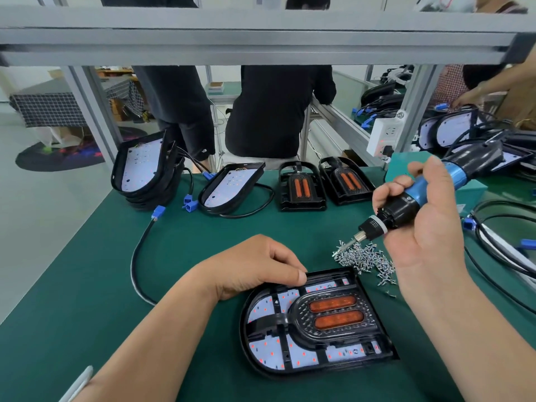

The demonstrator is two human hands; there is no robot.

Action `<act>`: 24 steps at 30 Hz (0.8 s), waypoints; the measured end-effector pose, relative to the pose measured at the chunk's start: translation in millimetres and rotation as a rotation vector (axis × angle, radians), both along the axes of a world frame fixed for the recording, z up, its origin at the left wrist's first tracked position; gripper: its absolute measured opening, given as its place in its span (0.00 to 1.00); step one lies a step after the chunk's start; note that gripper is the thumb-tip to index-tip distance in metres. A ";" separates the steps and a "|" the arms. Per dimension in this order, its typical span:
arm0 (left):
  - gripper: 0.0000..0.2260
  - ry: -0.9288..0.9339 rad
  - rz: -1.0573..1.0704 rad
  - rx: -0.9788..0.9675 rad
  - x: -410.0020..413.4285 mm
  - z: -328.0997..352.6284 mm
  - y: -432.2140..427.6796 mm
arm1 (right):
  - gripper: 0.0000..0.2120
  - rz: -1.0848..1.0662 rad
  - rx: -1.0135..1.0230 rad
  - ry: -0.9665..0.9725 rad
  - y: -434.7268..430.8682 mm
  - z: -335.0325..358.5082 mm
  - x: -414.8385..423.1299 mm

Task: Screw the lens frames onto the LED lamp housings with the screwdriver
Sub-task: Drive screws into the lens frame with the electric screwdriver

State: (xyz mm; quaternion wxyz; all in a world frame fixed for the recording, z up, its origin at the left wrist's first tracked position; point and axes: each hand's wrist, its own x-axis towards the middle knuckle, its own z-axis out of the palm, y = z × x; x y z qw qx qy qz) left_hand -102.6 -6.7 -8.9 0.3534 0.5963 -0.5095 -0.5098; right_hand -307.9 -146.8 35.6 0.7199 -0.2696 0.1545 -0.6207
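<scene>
A black LED lamp housing (262, 359) lies flat on the green mat in front of me, with a black lens frame (304, 329) and its two orange lenses seated in it. My left hand (255, 265) rests on the housing's far edge, thumb pressing the rim and fingers curled. My right hand (426, 221) grips a blue and black electric screwdriver (406, 204). Its bit points down-left into a pile of small silver screws (365, 261), and a screw seems to hang on the tip.
Two more lens frames (301, 187) stand at the back of the green mat (87, 285). Left of them are a stack of housings (145, 169) and a single housing (229, 187) with black cables and blue plugs. More cables lie right. People sit beyond an aluminium frame.
</scene>
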 end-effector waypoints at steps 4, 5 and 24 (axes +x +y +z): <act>0.10 -0.038 0.029 -0.008 2.5 -0.5 0.1 | 0.11 0.016 -0.022 0.080 -2.5 -3.9 -2.4; 0.10 -0.042 0.029 -0.009 2.3 -0.8 -0.2 | 0.11 0.028 -0.028 0.101 -2.5 -5.0 -2.3; 0.09 -0.045 0.025 -0.008 2.2 -1.2 -0.6 | 0.09 0.049 -0.121 0.247 -0.2 -9.7 0.8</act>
